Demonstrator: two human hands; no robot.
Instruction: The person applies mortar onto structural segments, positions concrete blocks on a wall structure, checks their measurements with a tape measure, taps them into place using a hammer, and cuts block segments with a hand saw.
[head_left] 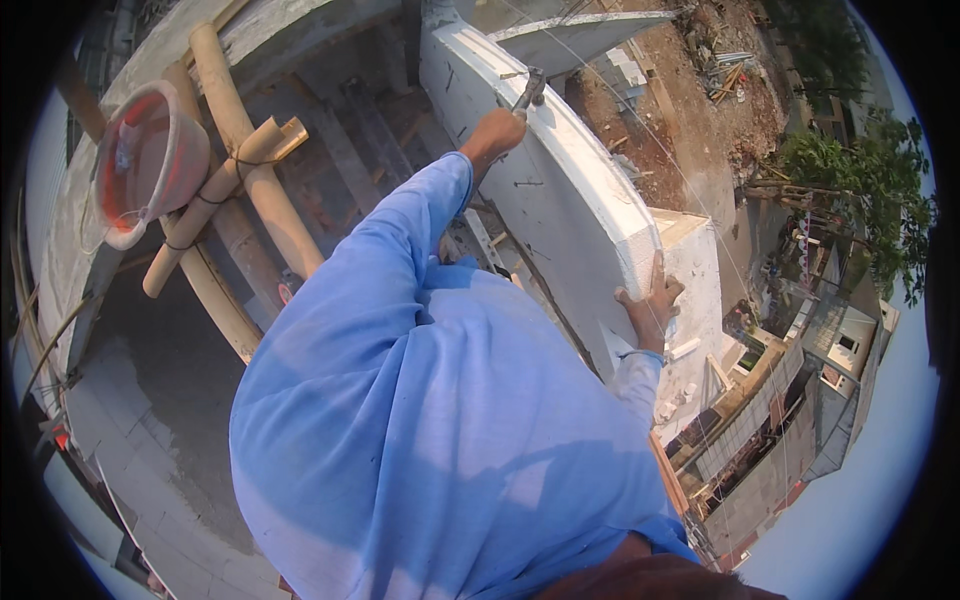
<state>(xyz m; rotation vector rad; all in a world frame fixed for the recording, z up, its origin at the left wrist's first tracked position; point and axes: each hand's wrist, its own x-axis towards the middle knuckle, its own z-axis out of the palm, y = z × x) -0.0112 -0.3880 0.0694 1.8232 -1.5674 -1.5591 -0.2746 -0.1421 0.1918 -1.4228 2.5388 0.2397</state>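
Note:
My left hand (497, 130) is stretched far forward in a blue sleeve and is closed around the handle of a small metal hammer (531, 91). The hammer's head sits at the top edge of a long white wall slab (560, 190). My right hand (650, 305) grips the near corner of the same slab, fingers wrapped over its thick rough edge. Several nails stick out of the slab's face between my two hands. My blue shirt fills the lower middle of the view and hides what lies below it.
Bamboo scaffold poles (240, 180) tied with wire cross at the left, and an orange bucket (150, 160) hangs by them. A grey concrete floor (150, 440) lies below. Right of the slab the drop opens onto bare earth, rooftops (800, 390) and a tree (860, 180).

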